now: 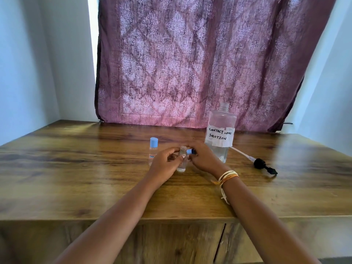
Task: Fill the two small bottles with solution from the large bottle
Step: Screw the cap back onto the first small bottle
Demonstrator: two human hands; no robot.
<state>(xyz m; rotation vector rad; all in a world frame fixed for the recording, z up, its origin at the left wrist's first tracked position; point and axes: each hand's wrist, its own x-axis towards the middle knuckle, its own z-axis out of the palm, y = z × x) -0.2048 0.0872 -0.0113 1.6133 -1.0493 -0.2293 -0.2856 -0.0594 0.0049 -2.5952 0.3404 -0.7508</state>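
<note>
Standing uncapped at frame centre on the wooden surface (pixel 95 168), the small clear plastic bottle (pixel 182 161), seemingly part-filled, is gripped by left-hand fingers (pixel 172 153) while right-hand fingers (pixel 198 151) pinch its blue cap (pixel 191 151); the blue-capped second small bottle (pixel 153 149) looks finished, the open labelled large bottle (pixel 220 134) holding little.
</note>
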